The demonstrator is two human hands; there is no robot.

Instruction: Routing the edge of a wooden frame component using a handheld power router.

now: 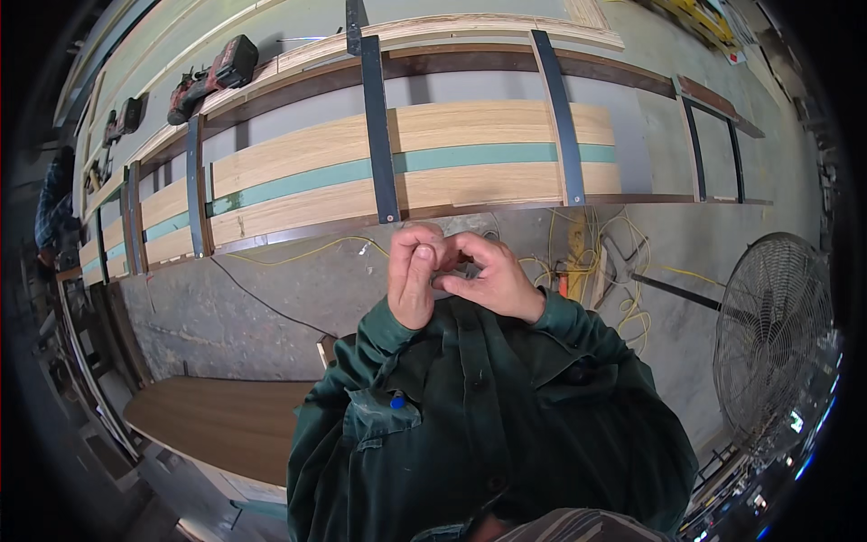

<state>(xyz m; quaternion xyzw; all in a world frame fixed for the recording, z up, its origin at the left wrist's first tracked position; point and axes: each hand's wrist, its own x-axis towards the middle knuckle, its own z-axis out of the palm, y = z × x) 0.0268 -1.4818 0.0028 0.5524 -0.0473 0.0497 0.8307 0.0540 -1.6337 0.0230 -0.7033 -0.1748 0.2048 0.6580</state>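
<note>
My left hand [412, 278] and my right hand [492, 278] meet in front of my chest, just short of the bench's near edge. Both have curled fingers, with thumbs bent in and fingertips touching. Whatever lies between them, if anything, is too small or too hidden to name. Beyond them a long wooden panel [298, 167] with a green stripe [470, 157] along it lies in a wooden frame. Dark straps or crossbars [380, 135] cross over it, one ending right above my left hand.
A cordless drill [217, 77] rests on the far rail at the left. Yellow cords [623, 271] tangle on the floor at right, near a large caged fan [775, 334]. A brown tabletop [217, 420] stands at lower left. Another person's plaid sleeve [54, 199] shows at far left.
</note>
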